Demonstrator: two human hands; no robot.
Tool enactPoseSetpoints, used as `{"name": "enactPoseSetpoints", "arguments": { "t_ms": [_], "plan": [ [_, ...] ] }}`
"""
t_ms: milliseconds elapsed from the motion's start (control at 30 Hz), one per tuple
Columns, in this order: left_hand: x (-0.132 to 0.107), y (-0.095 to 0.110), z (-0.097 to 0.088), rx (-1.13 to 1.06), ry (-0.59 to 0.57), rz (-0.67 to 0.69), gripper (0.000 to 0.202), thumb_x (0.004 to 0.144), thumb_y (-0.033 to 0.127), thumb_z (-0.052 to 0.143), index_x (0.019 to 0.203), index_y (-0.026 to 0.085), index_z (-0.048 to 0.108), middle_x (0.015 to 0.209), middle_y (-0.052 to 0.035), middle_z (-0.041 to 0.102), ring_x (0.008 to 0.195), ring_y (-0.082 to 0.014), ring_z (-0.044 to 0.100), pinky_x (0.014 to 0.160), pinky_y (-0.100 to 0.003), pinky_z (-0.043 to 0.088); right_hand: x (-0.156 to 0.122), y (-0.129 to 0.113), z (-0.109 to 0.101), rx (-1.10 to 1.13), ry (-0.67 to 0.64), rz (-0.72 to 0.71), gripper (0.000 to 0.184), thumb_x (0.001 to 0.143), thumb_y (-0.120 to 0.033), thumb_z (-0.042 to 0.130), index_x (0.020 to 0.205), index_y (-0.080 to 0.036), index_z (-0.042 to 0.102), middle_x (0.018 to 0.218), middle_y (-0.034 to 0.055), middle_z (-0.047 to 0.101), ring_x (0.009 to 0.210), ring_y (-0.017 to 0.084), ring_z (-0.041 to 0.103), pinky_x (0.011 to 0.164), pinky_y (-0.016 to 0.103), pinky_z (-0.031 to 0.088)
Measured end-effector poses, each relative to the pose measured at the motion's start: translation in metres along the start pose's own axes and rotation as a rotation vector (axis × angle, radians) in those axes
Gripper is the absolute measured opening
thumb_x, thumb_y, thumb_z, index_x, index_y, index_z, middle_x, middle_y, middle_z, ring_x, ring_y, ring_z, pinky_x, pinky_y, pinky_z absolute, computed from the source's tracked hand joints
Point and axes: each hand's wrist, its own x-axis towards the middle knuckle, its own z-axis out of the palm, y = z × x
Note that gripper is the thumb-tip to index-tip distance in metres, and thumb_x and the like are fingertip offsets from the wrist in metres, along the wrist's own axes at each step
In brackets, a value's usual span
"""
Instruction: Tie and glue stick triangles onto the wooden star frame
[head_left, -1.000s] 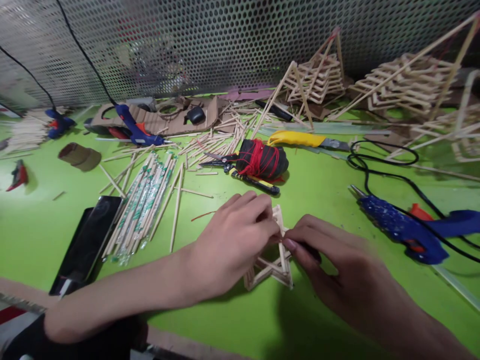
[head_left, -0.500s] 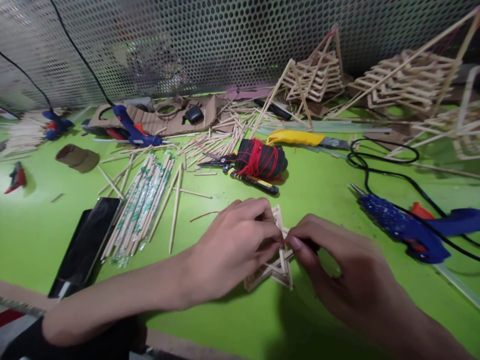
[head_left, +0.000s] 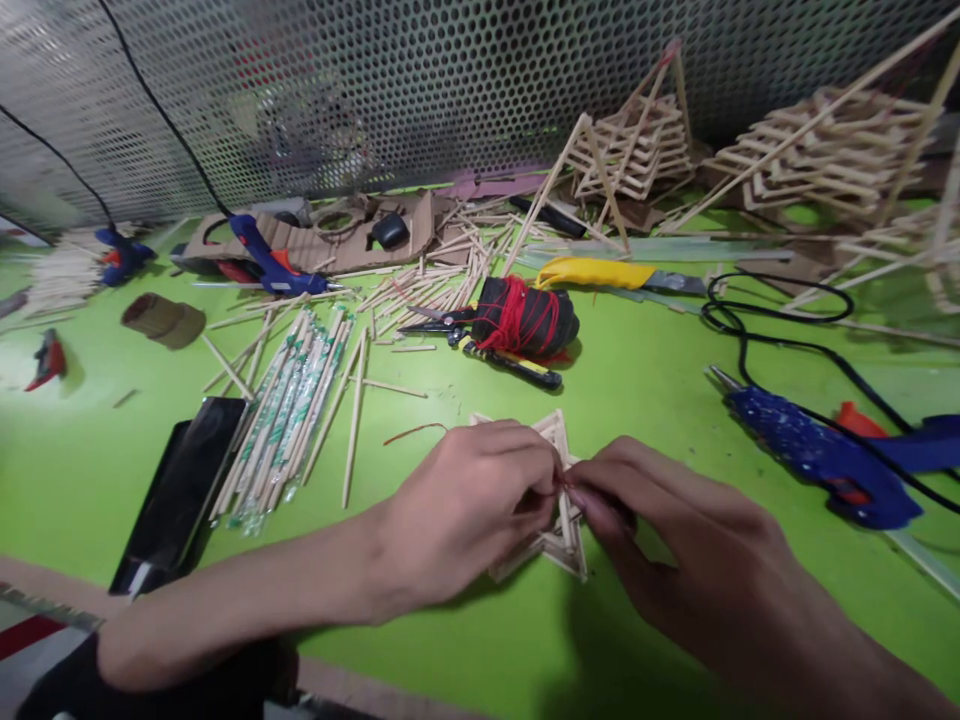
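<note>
A small triangular frame of wooden sticks (head_left: 561, 535) lies on the green table (head_left: 90, 460) in front of me. My left hand (head_left: 465, 510) covers its left side, fingertips pinched at a corner of the frame. My right hand (head_left: 675, 530) meets it from the right, thumb and finger pinched on the same corner, where a bit of red thread shows. A spool of red thread (head_left: 525, 316) lies just behind the frame, with black scissors (head_left: 435, 322) beside it.
A blue glue gun (head_left: 817, 455) with a black cord lies at right. Wrapped chopsticks (head_left: 289, 405) and a black phone (head_left: 180, 490) lie at left. Loose sticks, another glue gun (head_left: 266, 255), a yellow cutter (head_left: 600, 273) and finished stick towers (head_left: 634, 145) stand toward the mesh wall.
Both hands have drawn slightly nearer me and pinched closer together at the frame's corner. The view shifted a little; the frame stays on the table.
</note>
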Motion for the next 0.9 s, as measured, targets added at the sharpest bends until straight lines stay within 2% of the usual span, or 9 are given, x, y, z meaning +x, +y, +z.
{"name": "enactPoseSetpoints", "arguments": {
  "t_ms": [100,233,433,533,733,900],
  "plan": [
    [-0.002,0.001,-0.001,-0.008,0.010,-0.047,0.023,0.083,-0.001,0.063,0.070,0.013,0.049,0.074,0.0021,0.060,0.066,-0.0085,0.049,0.058,-0.022,0.036,-0.001,-0.001,0.000,-0.012,0.012,-0.018,0.016,0.104,-0.022,0.043,0.103,-0.021,0.058,0.088,0.0003,0.061,0.067,0.011,0.058,0.061,0.025,0.044],
    [-0.002,0.002,-0.002,-0.089,0.008,-0.117,0.022,0.080,-0.004,0.062,0.078,0.015,0.051,0.076,0.0036,0.058,0.067,-0.0086,0.049,0.055,-0.020,0.033,-0.002,-0.002,-0.001,-0.032,0.025,-0.058,0.015,0.103,-0.019,0.044,0.108,-0.020,0.058,0.090,0.0015,0.062,0.067,0.011,0.059,0.060,0.025,0.046],
    [-0.001,0.004,-0.002,-0.134,0.082,-0.167,0.024,0.080,-0.004,0.063,0.074,0.015,0.051,0.074,0.0047,0.060,0.067,-0.0067,0.055,0.057,-0.017,0.039,-0.004,0.000,0.003,-0.104,0.050,-0.126,0.017,0.101,-0.016,0.046,0.114,-0.018,0.057,0.093,0.0038,0.063,0.068,0.012,0.059,0.056,0.026,0.043],
    [0.000,0.005,-0.003,-0.174,0.086,-0.180,0.023,0.080,-0.004,0.063,0.073,0.015,0.053,0.074,0.0044,0.062,0.068,-0.0070,0.056,0.059,-0.017,0.041,-0.004,0.001,0.007,-0.130,0.097,-0.162,0.015,0.100,-0.013,0.047,0.111,-0.016,0.055,0.093,0.0042,0.061,0.068,0.012,0.056,0.055,0.027,0.040],
    [0.000,0.005,-0.002,-0.119,0.105,-0.167,0.023,0.079,-0.004,0.064,0.074,0.015,0.052,0.072,0.0065,0.059,0.065,-0.0054,0.053,0.058,-0.016,0.039,0.002,0.000,0.010,-0.169,0.067,-0.135,0.011,0.100,-0.015,0.044,0.097,-0.018,0.055,0.078,0.0002,0.052,0.058,0.013,0.047,0.051,0.029,0.035],
    [0.000,0.004,-0.002,-0.063,0.107,-0.152,0.020,0.081,-0.003,0.063,0.080,0.016,0.056,0.075,0.0053,0.061,0.066,-0.0065,0.054,0.059,-0.018,0.039,0.003,0.000,0.010,-0.163,0.093,-0.113,0.013,0.100,-0.019,0.044,0.092,-0.018,0.054,0.076,0.0003,0.053,0.057,0.012,0.047,0.052,0.028,0.036]
  ]
}}
